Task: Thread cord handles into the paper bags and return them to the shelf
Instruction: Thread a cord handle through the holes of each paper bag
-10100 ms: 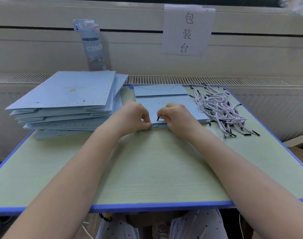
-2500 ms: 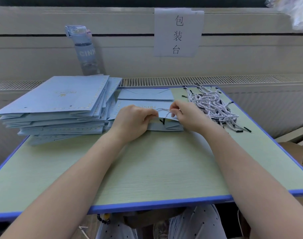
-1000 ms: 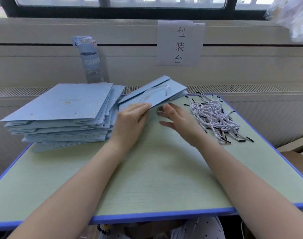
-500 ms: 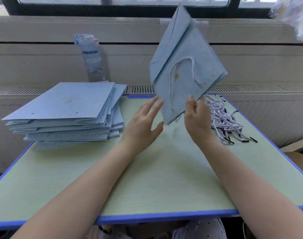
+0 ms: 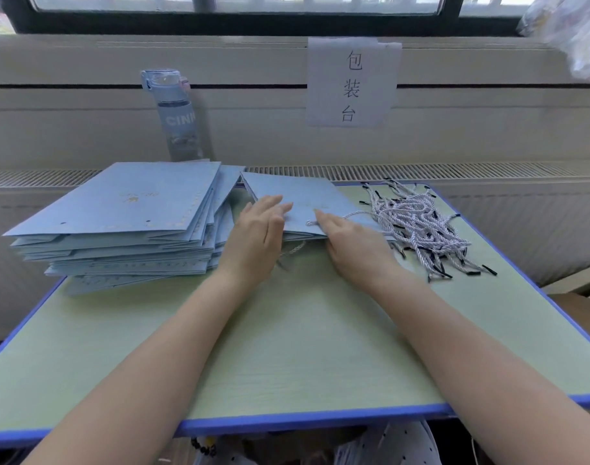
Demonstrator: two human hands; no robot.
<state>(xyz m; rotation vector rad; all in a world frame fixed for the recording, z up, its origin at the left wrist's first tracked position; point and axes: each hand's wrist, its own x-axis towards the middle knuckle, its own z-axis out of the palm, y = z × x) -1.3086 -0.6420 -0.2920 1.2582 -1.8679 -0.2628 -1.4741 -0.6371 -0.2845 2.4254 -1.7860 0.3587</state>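
Note:
A flat light-blue paper bag (image 5: 303, 199) lies at the far middle of the green table (image 5: 287, 347). A threaded cord handle (image 5: 292, 250) hangs out from under its near edge, and another cord (image 5: 354, 214) lies on its top right. My left hand (image 5: 256, 236) rests flat on the bag's left near corner, fingers spread. My right hand (image 5: 350, 243) rests on the bag's near edge by a cord knot; whether it pinches the cord is unclear. A pile of white cords with black tips (image 5: 421, 226) lies to the right.
A tall stack of flat blue bags (image 5: 126, 216) fills the table's far left. A water bottle (image 5: 176, 115) stands on the ledge behind it. A paper sign (image 5: 352, 82) hangs on the wall. The table has a blue rim (image 5: 287, 424).
The bag was held up in the air by my right hand half a second ago. It now lies flat on the table, turned over, with both hands on it.

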